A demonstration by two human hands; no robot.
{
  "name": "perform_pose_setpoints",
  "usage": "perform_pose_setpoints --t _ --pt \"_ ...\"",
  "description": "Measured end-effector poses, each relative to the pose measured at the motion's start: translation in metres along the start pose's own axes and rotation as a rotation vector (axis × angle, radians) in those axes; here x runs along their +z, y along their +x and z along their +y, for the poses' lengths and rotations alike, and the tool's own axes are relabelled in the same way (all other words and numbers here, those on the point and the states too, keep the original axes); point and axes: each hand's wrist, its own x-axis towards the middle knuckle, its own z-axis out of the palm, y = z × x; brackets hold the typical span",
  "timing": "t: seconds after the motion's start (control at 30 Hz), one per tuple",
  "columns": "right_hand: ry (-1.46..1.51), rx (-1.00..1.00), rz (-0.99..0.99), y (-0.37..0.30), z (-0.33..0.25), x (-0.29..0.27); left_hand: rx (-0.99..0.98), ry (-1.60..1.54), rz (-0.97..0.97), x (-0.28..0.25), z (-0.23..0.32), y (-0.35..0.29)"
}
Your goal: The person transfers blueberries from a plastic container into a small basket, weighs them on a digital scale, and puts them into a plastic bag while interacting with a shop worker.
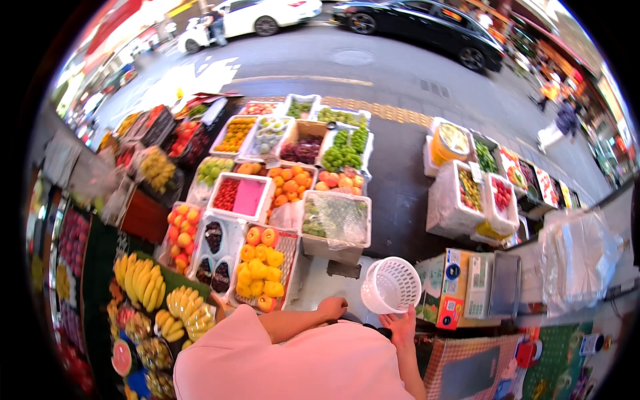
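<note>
My right hand [401,328] grips the lower rim of a white plastic basket [390,285] with slotted holes. The basket is tilted so that I look into it, and no contents show inside. My left hand [333,308] rests close to my waist with its fingers curled; whatever they hold, if anything, is hidden. Ahead of the left hand stands a white foam box [337,219] of green produce partly covered with clear plastic. Yellow fruit [259,275] lies in a tray left of that hand.
Crates of oranges [288,187], green grapes [345,148] and red berries [227,195] spread out ahead. Bananas [140,280] lie at the left. A scale [479,287] and plastic bags [579,260] are at the right. Beyond, a black car [420,27] stands on the street.
</note>
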Motion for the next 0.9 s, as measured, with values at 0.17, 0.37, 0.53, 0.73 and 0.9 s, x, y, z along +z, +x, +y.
perform_pose_setpoints --t 0.17,0.37,0.53,0.73,0.9 --pt "-0.120 0.088 -0.083 -0.009 -0.010 -0.015 -0.301 -0.080 0.162 0.014 -0.014 -0.049" --pt "-0.192 0.244 -0.220 -0.030 0.011 -0.044 -0.743 -0.041 0.297 0.069 -0.081 -0.161" --pt "-0.099 0.452 -0.247 -0.049 0.058 -0.083 -0.901 -0.013 0.184 0.141 -0.103 -0.289" --pt "-0.075 0.612 -0.193 -0.074 0.108 -0.111 -0.956 -0.186 0.247 0.204 -0.100 -0.372" --pt "-0.172 0.624 -0.242 -0.101 0.134 -0.113 -0.820 -0.205 0.437 0.231 -0.111 -0.400"
